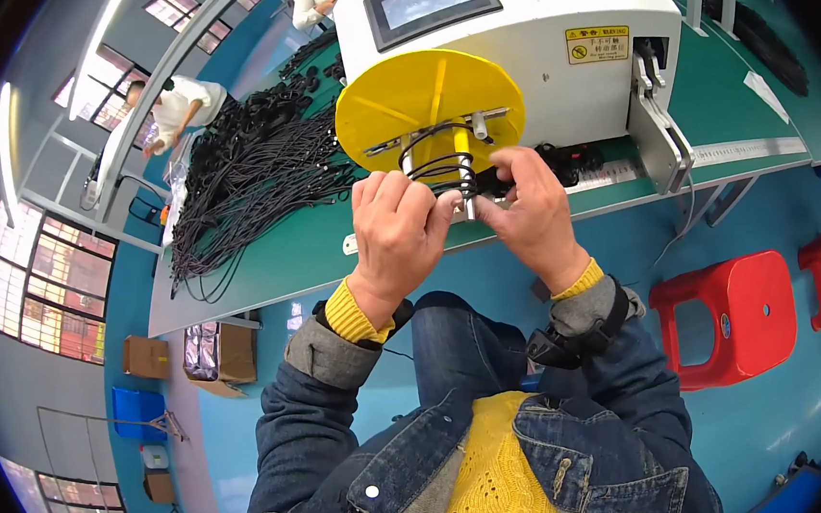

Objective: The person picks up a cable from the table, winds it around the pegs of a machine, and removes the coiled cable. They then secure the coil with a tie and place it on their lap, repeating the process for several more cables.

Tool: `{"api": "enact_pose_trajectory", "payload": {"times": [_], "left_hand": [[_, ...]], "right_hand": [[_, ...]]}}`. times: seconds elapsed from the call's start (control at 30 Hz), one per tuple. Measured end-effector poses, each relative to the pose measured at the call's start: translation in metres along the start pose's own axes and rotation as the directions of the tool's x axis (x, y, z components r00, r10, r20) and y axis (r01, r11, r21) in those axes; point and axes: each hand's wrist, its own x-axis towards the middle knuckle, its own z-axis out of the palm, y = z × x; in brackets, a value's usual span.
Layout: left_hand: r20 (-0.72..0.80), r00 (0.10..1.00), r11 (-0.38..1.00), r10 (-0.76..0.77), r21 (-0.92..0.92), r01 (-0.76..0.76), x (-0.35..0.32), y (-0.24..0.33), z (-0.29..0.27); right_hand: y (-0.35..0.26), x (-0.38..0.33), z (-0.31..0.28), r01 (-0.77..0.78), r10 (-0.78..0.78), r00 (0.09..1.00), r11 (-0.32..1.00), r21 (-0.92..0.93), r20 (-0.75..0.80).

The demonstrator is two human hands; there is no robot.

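A black cable (429,169) is looped around the metal posts (465,172) that stick out of a yellow disc (372,111). The disc sits on the front of a white winding machine (554,22). At the left side of the loops, my left hand (395,231) is closed, its curled fingers on the cable. On the other side, my right hand (537,218) bends its thumb and fingers around the cable by the post's end. The fingertips of both hands partly hide what they grip.
A large heap of black cables (268,168) covers the green table (284,275) at left. A metal bracket (658,146) juts from the machine's right side, near a ruler strip (746,153). Red stools (753,317) stand at right, cardboard boxes (234,354) at left. Other people work beyond.
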Motion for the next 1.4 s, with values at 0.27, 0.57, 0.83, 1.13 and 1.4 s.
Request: {"api": "enact_pose_trajectory", "payload": {"times": [0.27, 0.57, 0.83, 1.13, 1.4], "left_hand": [[0.156, 0.960, 0.948, -0.235, -0.183, 0.261, -0.004, -0.007, 0.016], [0.223, 0.946, 0.901, -0.237, -0.313, 0.300, 0.010, -0.008, 0.013], [0.278, 0.939, 0.953, -0.203, -0.165, 0.255, 0.015, 0.006, -0.012], [0.452, 0.884, 0.966, -0.122, -0.152, 0.210, 0.010, 0.005, -0.016], [0.435, 0.829, 0.867, -0.351, -0.183, 0.463, -0.063, 0.069, -0.014]], "right_hand": [[0.014, 0.013, -0.004, -0.118, 0.087, 0.961, 0.987, 0.105, 0.261], [0.010, 0.009, 0.004, -0.271, 0.159, 0.928, 0.908, 0.320, 0.336], [-0.017, -0.008, 0.033, -0.104, 0.098, 0.993, 0.990, 0.098, 0.065], [-0.024, -0.009, 0.024, -0.214, 0.216, 0.969, 0.976, -0.024, 0.122], [-0.032, -0.077, 0.003, -0.154, 0.193, 0.915, 0.979, -0.135, 0.355]]}}
